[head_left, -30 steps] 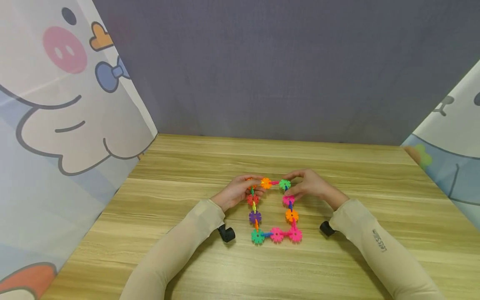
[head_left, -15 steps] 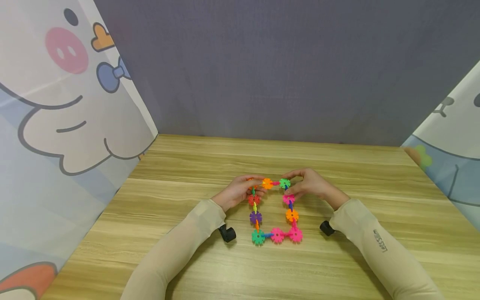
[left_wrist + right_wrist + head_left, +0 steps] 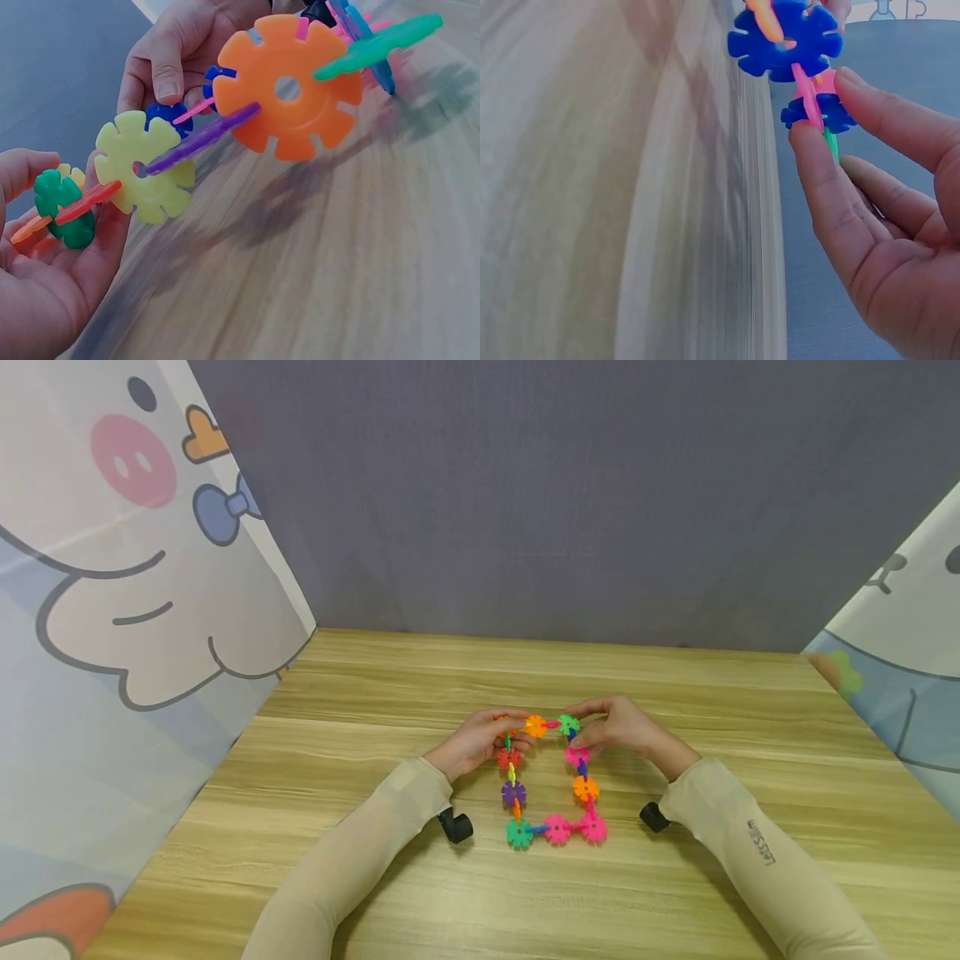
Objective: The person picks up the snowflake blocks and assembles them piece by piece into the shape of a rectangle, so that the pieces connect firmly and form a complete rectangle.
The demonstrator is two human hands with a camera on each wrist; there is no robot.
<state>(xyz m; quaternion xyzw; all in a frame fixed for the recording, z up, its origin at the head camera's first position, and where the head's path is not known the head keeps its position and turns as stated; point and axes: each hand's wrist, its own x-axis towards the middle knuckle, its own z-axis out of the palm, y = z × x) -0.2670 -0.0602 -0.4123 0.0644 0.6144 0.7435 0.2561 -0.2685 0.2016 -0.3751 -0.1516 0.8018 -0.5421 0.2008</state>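
Observation:
Slotted plastic snowflake discs in several colours are joined into a four-sided loop, seen whole in the head view with a purple disc [image 3: 513,794] on its left side. My left hand [image 3: 474,742] grips the far left corner; the left wrist view puts a dark green disc [image 3: 54,196] between thumb and fingers, with a yellow disc [image 3: 120,161] and an orange disc [image 3: 300,124] further along. At the far right corner my right hand [image 3: 621,727] pinches a blue disc [image 3: 838,114] between thumb and fingertips. Another blue disc [image 3: 761,49] hangs nearer that camera. Shadows fall below the loop.
The loop is over a wood-grain table [image 3: 420,902]. A grey panel [image 3: 510,510] stands along the far edge, with cartoon-printed sheets [image 3: 135,610] at both sides. Black wrist cameras [image 3: 456,827] stick out by the sleeves.
The loop has shifted slightly right, its near left corner most visibly. Both hands keep their hold and have barely moved.

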